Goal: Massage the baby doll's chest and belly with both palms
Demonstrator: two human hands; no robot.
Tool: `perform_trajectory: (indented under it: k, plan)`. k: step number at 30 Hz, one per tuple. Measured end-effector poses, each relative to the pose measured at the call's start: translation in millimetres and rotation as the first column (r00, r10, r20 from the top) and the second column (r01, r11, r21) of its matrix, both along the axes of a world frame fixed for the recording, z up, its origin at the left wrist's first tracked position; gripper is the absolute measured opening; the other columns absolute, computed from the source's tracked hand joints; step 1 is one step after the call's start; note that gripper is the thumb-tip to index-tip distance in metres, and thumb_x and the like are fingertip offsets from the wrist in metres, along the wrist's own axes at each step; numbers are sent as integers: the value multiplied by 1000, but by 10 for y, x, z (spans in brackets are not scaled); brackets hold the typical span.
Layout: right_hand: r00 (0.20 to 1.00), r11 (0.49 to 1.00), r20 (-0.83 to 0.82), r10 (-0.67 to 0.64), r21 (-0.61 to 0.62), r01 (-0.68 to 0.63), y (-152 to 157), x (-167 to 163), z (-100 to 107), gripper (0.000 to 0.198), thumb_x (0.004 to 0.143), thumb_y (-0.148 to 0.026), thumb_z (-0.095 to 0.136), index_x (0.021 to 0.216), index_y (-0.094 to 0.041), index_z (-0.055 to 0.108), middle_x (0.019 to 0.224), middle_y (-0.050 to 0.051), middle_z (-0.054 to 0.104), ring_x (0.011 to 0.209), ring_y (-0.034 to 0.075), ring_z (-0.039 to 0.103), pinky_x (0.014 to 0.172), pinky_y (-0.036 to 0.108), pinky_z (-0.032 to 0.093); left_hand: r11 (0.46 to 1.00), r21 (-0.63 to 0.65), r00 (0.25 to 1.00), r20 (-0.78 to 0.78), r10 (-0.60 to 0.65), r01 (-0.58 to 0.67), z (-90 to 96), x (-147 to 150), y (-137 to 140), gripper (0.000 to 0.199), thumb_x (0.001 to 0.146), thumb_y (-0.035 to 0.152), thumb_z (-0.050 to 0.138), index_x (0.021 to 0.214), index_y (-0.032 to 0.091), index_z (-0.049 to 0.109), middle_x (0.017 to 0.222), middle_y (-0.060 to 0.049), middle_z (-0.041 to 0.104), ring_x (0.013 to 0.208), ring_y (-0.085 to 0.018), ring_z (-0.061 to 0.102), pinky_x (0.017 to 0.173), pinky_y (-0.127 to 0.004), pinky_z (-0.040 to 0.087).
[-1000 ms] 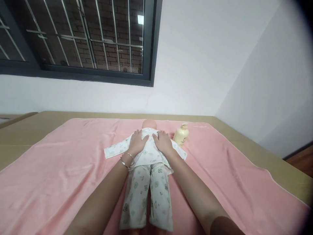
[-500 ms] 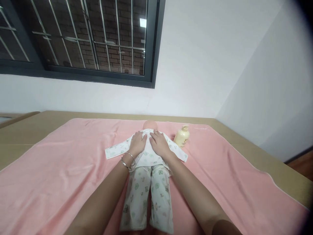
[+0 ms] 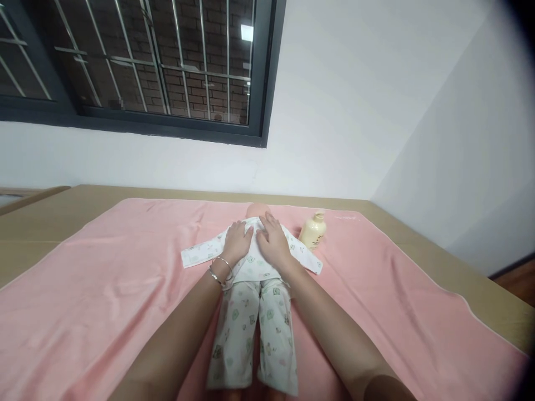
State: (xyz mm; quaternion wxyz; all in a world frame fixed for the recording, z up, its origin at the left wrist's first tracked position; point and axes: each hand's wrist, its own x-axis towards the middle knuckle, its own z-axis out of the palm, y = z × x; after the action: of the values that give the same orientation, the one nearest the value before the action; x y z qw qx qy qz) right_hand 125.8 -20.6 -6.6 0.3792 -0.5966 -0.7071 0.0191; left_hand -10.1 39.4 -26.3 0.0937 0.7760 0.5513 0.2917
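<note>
A baby doll [image 3: 256, 272] in a white long-sleeved top and white printed trousers lies stretched out in front of me, head at the far end. Its bald head [image 3: 257, 210] shows past my fingers, and its sleeves spread to both sides. My left hand [image 3: 238, 243], with bangles at the wrist, rests flat on the left of the upper torso, fingers out. On the right side of the torso lies my right hand [image 3: 272, 240], its fingers extended towards the head. Neither hand grasps anything. Which way the doll faces, I cannot tell.
A cream-yellow pump bottle [image 3: 312, 231] stands just right of the doll's sleeve. Under everything a pink sheet [image 3: 125, 278] with soft folds covers a wooden surface [image 3: 422, 250]. Beyond are a white wall [image 3: 334, 111] and a dark-framed barred window [image 3: 265, 100].
My right hand's fingers have shifted slightly towards the doll's head and look a little straighter. My left hand stays in about the same place. The whole view has moved slightly.
</note>
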Motion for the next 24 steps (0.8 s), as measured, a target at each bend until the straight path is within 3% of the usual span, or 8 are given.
perform_trajectory:
  k: [3, 5, 11, 18, 21, 24]
  plan:
    - [999, 996, 41, 30, -91, -26, 16, -7, -22, 49, 96, -28, 41, 143, -13, 48, 156, 16, 36, 149, 28, 23, 120, 50, 16, 999, -4, 998, -43, 41, -41, -11, -7, 3, 55, 98, 48, 35, 137, 12, 51, 158, -18, 33, 151, -33, 15, 121, -49, 13]
    - [997, 988, 64, 48, -151, -38, 23, -5, -28, 48, 96, -29, 42, 140, -13, 51, 154, 16, 38, 148, 31, 24, 119, 54, 16, 999, -30, 998, -44, 41, -42, -17, -14, 12, 60, 98, 50, 35, 140, 10, 48, 159, -18, 29, 151, -33, 12, 121, -49, 11]
    - [999, 998, 49, 22, -62, -19, -10, -8, 7, 52, 97, -30, 41, 147, -13, 42, 159, 14, 29, 149, 25, 20, 121, 46, 13, 997, -56, 998, -25, 50, -52, -38, -18, 36, 64, 97, 53, 35, 144, 9, 43, 157, -19, 33, 151, -33, 15, 121, -50, 13]
    - [989, 968, 141, 40, -250, -3, -10, 1, -7, 50, 99, -37, 36, 146, -21, 43, 160, 9, 30, 148, 29, 22, 118, 56, 15, 999, 53, 1000, -14, -4, 5, -25, -12, 17, 48, 97, 41, 41, 129, 8, 55, 150, -22, 44, 146, -32, 30, 121, -48, 18]
    - [985, 960, 169, 34, -281, 15, -51, -7, 66, 51, 100, -38, 35, 147, -21, 42, 160, 11, 29, 148, 31, 22, 117, 57, 19, 997, 55, 998, 39, -50, 48, -22, -21, 26, 44, 97, 40, 39, 125, 10, 56, 137, -19, 58, 135, -30, 47, 119, -48, 23]
    - [984, 953, 173, 45, -304, 10, -107, 13, 211, 51, 98, -36, 40, 145, -18, 45, 158, 15, 31, 146, 32, 26, 116, 55, 22, 998, 36, 997, 53, -58, 56, -19, -28, 39, 46, 97, 41, 38, 126, 10, 55, 133, -18, 61, 132, -29, 50, 119, -49, 22]
